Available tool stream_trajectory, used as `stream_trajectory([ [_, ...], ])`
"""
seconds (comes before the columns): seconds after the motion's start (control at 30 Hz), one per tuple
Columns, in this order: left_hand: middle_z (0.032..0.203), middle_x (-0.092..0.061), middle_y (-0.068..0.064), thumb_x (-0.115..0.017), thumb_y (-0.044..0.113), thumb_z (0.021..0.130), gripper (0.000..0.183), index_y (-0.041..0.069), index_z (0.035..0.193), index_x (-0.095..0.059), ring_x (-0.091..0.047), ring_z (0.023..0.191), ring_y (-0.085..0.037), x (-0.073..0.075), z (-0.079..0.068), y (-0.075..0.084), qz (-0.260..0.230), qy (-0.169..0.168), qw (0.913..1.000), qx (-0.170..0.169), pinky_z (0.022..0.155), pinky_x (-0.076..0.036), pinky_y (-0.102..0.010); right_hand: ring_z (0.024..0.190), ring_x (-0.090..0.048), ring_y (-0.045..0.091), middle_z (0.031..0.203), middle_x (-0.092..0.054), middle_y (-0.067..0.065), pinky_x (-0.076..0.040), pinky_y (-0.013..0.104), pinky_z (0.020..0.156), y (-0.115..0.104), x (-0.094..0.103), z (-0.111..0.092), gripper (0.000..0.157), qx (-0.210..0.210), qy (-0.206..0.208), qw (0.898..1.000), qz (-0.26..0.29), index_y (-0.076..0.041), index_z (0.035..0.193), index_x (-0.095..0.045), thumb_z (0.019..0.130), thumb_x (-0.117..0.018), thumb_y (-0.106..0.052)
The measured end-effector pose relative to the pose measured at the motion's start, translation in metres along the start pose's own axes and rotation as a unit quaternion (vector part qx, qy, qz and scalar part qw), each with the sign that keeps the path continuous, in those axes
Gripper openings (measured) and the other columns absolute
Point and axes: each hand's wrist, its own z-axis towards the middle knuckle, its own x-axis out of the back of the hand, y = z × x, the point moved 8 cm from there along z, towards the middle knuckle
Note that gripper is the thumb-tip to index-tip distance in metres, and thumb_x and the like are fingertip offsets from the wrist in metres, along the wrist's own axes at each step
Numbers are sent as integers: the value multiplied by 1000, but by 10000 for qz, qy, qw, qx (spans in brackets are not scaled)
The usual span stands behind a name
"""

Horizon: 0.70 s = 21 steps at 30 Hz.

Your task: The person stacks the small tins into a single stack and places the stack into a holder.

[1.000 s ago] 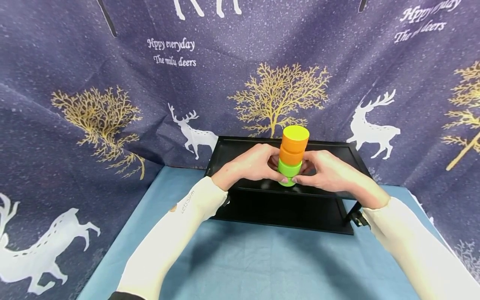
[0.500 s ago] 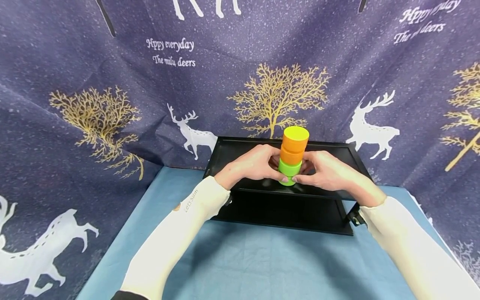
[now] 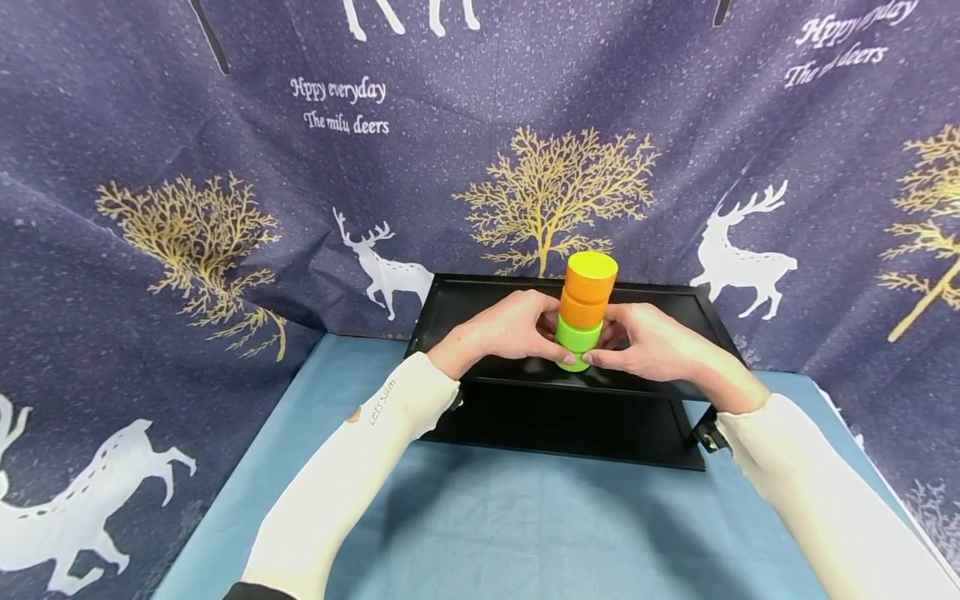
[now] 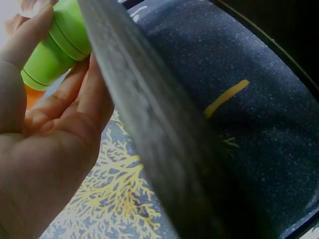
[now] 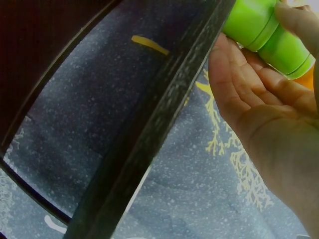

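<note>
A column of cup-like pieces stands upright on the upper shelf in the head view, with a green part [image 3: 577, 335] below and an orange part [image 3: 587, 292] with a yellow top above. My left hand [image 3: 516, 325] holds the green part from the left, thumb in front and fingers behind. From the right, my right hand [image 3: 651, 342] holds the same part, its thumb tip close to the left one. The left wrist view shows the green pieces [image 4: 60, 45] between thumb and fingers. Green pieces [image 5: 269, 37] also sit within the right hand's grasp in the right wrist view.
The black two-tier rack [image 3: 555, 417] stands on a blue cloth-covered table [image 3: 510, 525]. Its front shelf edge [image 4: 144, 114] crosses the left wrist view at close range. Behind hangs a dark blue curtain [image 3: 420, 183] with deer and trees.
</note>
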Motion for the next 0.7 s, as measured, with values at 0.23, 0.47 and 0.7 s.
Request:
stream_trajectory([
  [0.23, 109, -78, 4, -89, 26, 89, 48, 10, 130, -69, -74, 97, -7, 0, 0, -2, -25, 8, 10000, 42, 91, -58, -24, 89, -75, 14, 97, -78, 0, -62, 43, 87, 2, -1, 1, 39, -28, -10, 10000, 45, 0, 123, -68, 94, -84, -19],
  [0.47, 111, -78, 2, -89, 25, 89, 49, 9, 131, -69, -73, 98, -7, 0, 0, -2, -44, 66, 10000, 48, 92, -58, -23, 90, -75, 15, 98, -78, 1, -62, 45, 88, 3, -1, 2, 39, -21, -11, 9999, 132, 0, 124, -68, 94, -83, -19],
  [0.7, 112, -76, 2, -89, 26, 89, 51, 9, 132, -67, -73, 99, -8, 0, -1, -2, -78, 116, 9999, 9, 93, -57, -23, 90, -76, 16, 100, -79, 2, -62, 44, 88, 4, -1, 1, 41, -76, 53, 9998, 177, -1, 124, -69, 93, -85, -21],
])
